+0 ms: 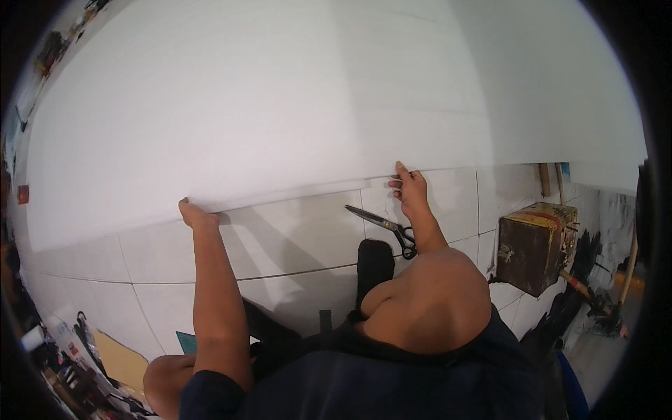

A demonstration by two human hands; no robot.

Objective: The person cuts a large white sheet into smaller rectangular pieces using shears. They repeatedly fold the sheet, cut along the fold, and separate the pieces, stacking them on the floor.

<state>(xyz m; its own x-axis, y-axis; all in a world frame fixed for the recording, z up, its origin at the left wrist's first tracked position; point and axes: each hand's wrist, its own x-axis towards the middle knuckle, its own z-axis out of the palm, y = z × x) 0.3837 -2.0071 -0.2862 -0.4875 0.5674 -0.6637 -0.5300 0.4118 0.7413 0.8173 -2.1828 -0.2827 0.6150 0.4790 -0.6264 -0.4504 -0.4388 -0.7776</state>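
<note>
A very large white sheet (pixel 301 98) of fabric or foam lies spread over the tiled floor and fills the upper picture. My left hand (pixel 194 214) is closed on its near edge at the left. My right hand (pixel 409 187) pinches the same edge further right, fingers on the sheet. A pair of black-handled scissors (pixel 386 228) lies on the white floor tiles (pixel 294 238) just left of my right forearm, blades pointing up-left, touched by neither hand. My bent knee (pixel 434 294) sits below the scissors.
A worn brown box (pixel 535 245) with yellow top edges stands on the floor at the right, dark tools and scraps beside it. Clutter of small items and a tan board (pixel 122 360) lie at the lower left. A black strip (pixel 374 269) lies near my knee.
</note>
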